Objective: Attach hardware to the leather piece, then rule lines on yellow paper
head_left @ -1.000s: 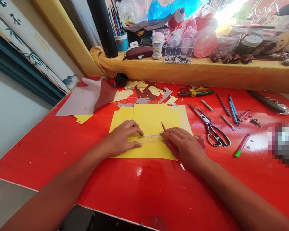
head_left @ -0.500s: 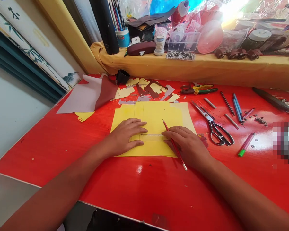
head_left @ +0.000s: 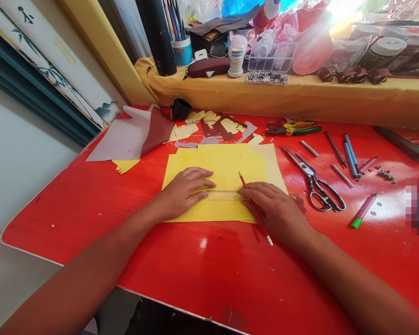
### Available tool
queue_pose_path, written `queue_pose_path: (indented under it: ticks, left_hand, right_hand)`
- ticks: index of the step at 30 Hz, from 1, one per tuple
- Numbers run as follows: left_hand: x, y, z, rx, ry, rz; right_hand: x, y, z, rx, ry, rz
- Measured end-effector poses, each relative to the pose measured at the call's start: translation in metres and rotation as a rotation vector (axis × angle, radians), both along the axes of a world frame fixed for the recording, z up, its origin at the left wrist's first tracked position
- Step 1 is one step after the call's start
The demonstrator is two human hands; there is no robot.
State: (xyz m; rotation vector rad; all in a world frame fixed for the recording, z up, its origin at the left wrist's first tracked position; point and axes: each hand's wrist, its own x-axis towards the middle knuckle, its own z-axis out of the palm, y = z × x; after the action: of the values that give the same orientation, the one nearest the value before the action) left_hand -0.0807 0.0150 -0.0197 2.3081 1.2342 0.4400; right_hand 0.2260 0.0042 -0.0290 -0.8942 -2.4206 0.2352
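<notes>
- Left hand [head_left: 185, 193]: lies palm down on the yellow card sheet [head_left: 226, 163]. The left fingers [head_left: 199, 174] are extended and slightly spread, pressing flat and gripping nothing. The thumb sits beside the left end of the clear plastic ruler [head_left: 225, 195].
- Right hand [head_left: 274, 209]: rests on the sheet's lower right area, with the right fingers [head_left: 256, 189] curled lightly over the right end of the ruler.
- Red pencil [head_left: 256, 213]: held in the right hand, passing under the fingers and tilted across the sheet's lower edge. Its upper end stands clear above the ruler, and its lower end projects over the table. The exact finger contact is partly hidden.
- Ruler position: horizontal on the sheet, between the 2 hands.
- Sheet position: flat at the middle of the red table [head_left: 91, 223], over a paler yellow sheet [head_left: 274, 167] whose edge shows on the right.
- Right of the hands: black-handled scissors [head_left: 317, 188] lie open near the sheet. Green-and-yellow-handled pliers [head_left: 293, 130] lie beyond them. A green-capped marker [head_left: 363, 211] lies at the right.
- Far side of the table: yellow and brown paper scraps [head_left: 212, 128] lie scattered, beside a folded grey-brown sheet [head_left: 132, 135].
- Rear: a shelf with yellow cloth [head_left: 300, 97] carries a clear compartment box [head_left: 272, 56] and a blue pen cup [head_left: 181, 51].
</notes>
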Motion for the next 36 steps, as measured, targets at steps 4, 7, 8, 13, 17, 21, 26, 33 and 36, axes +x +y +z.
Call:
queue_pose_path:
  ticks: [4, 7, 8, 13, 17, 21, 26, 33, 36]
  left_hand:
    - [0.0012, -0.0008, -0.002, -0.001, 0.003, 0.012]
    - [0.0013, -0.0012, -0.0023, 0.001, 0.0, 0.018]
    - [0.0013, -0.0013, -0.0022, 0.001, 0.0, 0.019]
    - [0.0016, -0.0022, -0.0014, -0.004, -0.001, 0.024]
    - [0.0015, -0.0027, -0.0012, -0.015, 0.001, 0.02]
    - [0.0011, -0.0029, -0.0014, -0.018, -0.011, 0.021]
    - [0.0013, -0.0032, -0.0012, -0.02, -0.005, 0.021]
    - [0.0013, -0.0039, -0.0015, -0.005, -0.011, 0.011]
    - [0.0012, -0.0042, -0.0019, -0.002, -0.015, 0.01]
  right_hand:
    - [0.0002, 0.001, -0.0016, -0.004, 0.009, -0.005]
    - [-0.0002, 0.0015, -0.0025, -0.01, 0.016, -0.012]
    - [-0.0003, 0.0015, -0.0025, -0.011, 0.02, -0.015]
    - [-0.0004, 0.0001, -0.0006, -0.03, 0.042, -0.012]
    - [-0.0002, -0.0003, -0.0005, -0.035, 0.049, -0.012]
    - [-0.0004, 0.0003, -0.0007, -0.04, 0.052, -0.01]
    - [-0.0008, 0.0003, 0.0014, -0.051, 0.061, -0.006]
    - [-0.0012, 0.0, 0.003, -0.06, 0.059, -0.016]
    - [-0.0008, 0.0001, 0.0023, -0.069, 0.057, -0.02]
